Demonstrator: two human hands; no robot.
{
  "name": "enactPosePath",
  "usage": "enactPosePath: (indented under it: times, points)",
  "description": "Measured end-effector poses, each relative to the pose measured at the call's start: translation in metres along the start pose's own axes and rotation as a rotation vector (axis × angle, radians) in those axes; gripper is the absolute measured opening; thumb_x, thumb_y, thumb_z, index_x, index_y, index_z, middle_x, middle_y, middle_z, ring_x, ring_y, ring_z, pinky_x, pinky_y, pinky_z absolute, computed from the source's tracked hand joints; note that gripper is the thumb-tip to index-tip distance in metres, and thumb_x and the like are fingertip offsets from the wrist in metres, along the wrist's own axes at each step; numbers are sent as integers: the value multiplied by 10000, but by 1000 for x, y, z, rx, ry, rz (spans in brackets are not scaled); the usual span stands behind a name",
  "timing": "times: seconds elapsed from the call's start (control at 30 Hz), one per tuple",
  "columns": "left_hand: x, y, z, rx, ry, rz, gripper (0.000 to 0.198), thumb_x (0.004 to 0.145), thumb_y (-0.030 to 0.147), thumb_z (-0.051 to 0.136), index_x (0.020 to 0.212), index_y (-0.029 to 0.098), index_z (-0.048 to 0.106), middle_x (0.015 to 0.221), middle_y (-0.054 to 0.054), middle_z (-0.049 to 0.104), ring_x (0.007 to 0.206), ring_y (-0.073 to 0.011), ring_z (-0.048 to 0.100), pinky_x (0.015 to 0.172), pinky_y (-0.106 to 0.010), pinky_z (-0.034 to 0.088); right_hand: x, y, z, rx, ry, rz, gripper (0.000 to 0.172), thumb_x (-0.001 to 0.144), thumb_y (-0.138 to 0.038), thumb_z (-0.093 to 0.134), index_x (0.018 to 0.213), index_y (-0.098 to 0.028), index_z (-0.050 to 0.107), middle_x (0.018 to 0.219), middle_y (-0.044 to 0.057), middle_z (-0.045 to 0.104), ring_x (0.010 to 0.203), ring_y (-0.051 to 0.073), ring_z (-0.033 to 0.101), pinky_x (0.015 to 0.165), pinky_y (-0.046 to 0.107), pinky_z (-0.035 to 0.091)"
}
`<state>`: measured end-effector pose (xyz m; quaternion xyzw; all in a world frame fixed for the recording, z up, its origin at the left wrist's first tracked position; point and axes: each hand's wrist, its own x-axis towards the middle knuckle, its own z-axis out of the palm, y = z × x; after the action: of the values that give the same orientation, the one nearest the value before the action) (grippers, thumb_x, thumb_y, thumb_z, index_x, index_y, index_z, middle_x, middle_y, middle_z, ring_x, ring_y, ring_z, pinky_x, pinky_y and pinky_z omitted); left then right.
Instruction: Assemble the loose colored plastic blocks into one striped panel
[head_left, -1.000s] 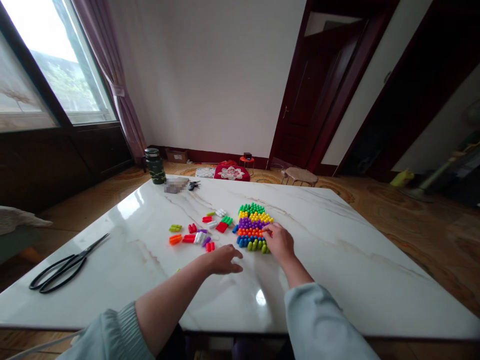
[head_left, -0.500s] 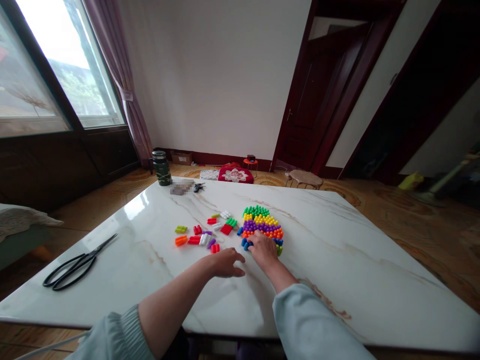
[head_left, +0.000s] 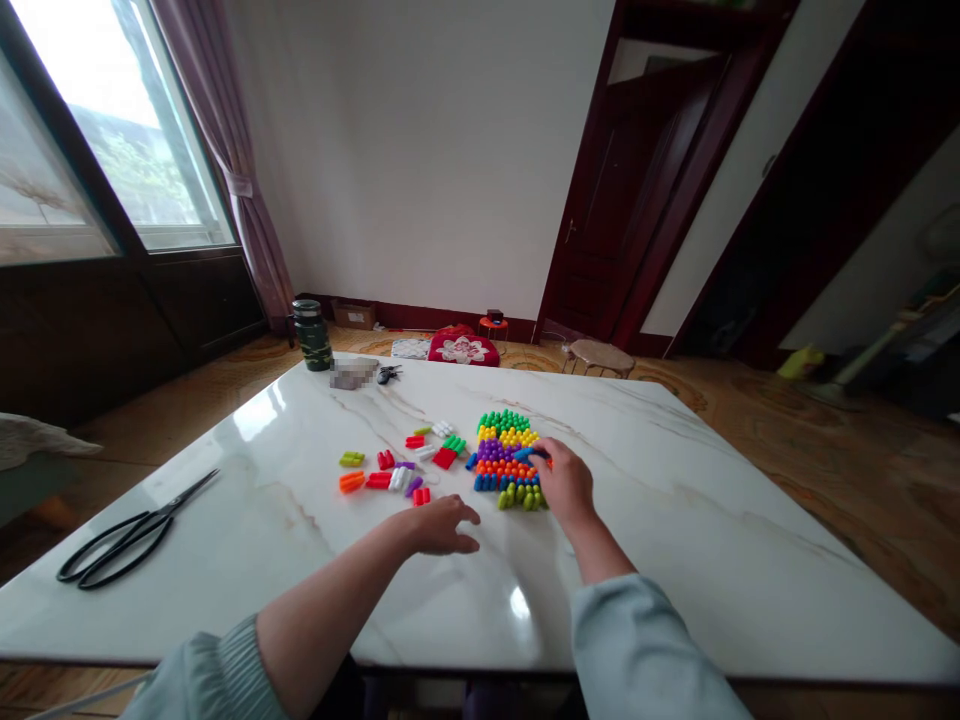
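Note:
My right hand (head_left: 568, 485) pinches a blue plastic piece (head_left: 524, 454) just over the right part of a block of upright, round-topped pieces. This block runs in colour bands: green pieces (head_left: 504, 422) at the back, then yellow, purple pieces (head_left: 499, 452), orange pieces (head_left: 501, 469), blue, and lime pieces (head_left: 520, 497) at the front. My left hand (head_left: 446, 525) hovers or rests nearby, fingers apart and holding nothing. Left of the block lie loose pieces, among them red pieces (head_left: 445, 458), white pieces (head_left: 400, 479) and orange pieces (head_left: 351, 482).
Black-handled scissors (head_left: 139, 535) lie on the marble-patterned table (head_left: 712, 560) at the left. A camouflage flask (head_left: 311, 337), a blurred item (head_left: 354, 374) and keys (head_left: 389, 374) are at the back left. Beyond the table is a stool (head_left: 600, 356).
My right hand has moved right and slightly up from the front blue row, with a blue piece now visible in its fingers. The lime row is uncovered. My left hand stays nearly still.

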<state>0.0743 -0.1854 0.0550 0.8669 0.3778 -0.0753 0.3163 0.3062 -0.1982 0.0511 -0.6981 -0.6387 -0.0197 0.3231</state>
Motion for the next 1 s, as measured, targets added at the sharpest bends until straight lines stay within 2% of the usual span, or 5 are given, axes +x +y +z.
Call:
enactPosePath:
  times: [0.1, 0.27, 0.67, 0.87, 1.0]
  points:
    - [-2, 1, -1, -11, -17, -13, 524, 795, 436, 581, 1282, 243, 569, 1303, -112, 530, 1090, -258, 587, 926, -341, 460, 0, 44, -9, -122, 43, 139, 138, 843, -229, 537, 910, -234, 658, 957, 17, 681, 931, 189, 573, 758, 261, 404]
    - [-3, 5, -2, -7, -22, -16, 531, 795, 440, 571, 1284, 234, 568, 1308, -120, 527, 1089, -259, 586, 917, -343, 466, -8, 85, 0, -250, -96, 308, 118, 820, -215, 576, 877, -241, 676, 907, 15, 674, 885, 183, 575, 640, 246, 374]
    - [-1, 4, -1, -6, -36, -12, 546, 794, 448, 560, 1292, 225, 560, 1316, -128, 515, 1134, -269, 555, 948, -362, 444, -3, 86, 31, -97, -93, 191, 166, 789, -124, 575, 876, -201, 693, 938, 35, 675, 913, 156, 605, 824, 224, 430]
    - [-3, 7, -3, -5, -40, -9, 521, 791, 435, 570, 1278, 252, 565, 1313, -114, 520, 1131, -254, 560, 933, -346, 451, -5, 86, 26, -66, -152, 308, 307, 783, -172, 599, 1079, -238, 654, 1052, 25, 693, 913, 148, 640, 740, 217, 456]
    - [-2, 7, -3, -7, -40, -6, 522, 789, 437, 572, 1276, 248, 568, 1310, -117, 523, 1116, -251, 569, 926, -344, 455, -6, 82, 21, -148, -216, 371, 208, 793, -218, 592, 966, -261, 698, 1004, 16, 718, 891, 160, 656, 685, 224, 450]
